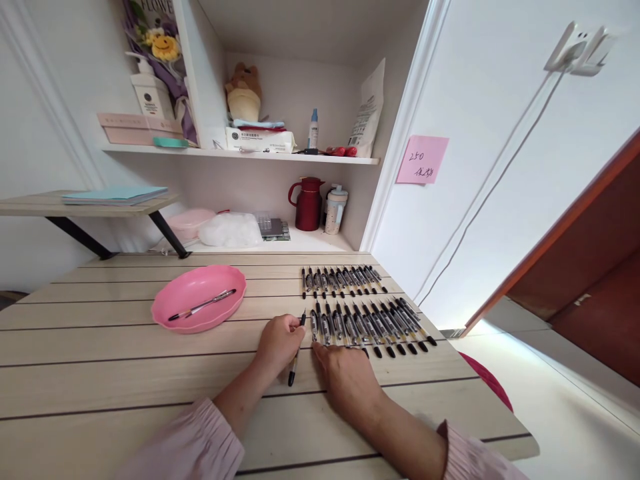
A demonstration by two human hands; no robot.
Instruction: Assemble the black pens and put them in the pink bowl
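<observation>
My left hand (281,343) is closed on a gel pen (293,367), pinching it near its tip. The pen slants over the wooden table, tip away from me and black end toward me, just left of the near row of pens (370,325). My right hand (350,380) lies with fingers stretched out along the lower ends of that row. One fingertip reaches the end of its leftmost pen; the other fingers partly cover neighbouring pen ends. Behind it runs a second row of similar pens (343,281). A pink bowl (200,273) at left holds a couple of pens (205,305).
The slatted table (150,373) ends at a rounded corner on the right. A small raised shelf (30,205) with notebooks (115,195) stands at back left. On the cabinet behind are a red jug (309,207), a tumbler (336,210) and a plastic bag (230,230).
</observation>
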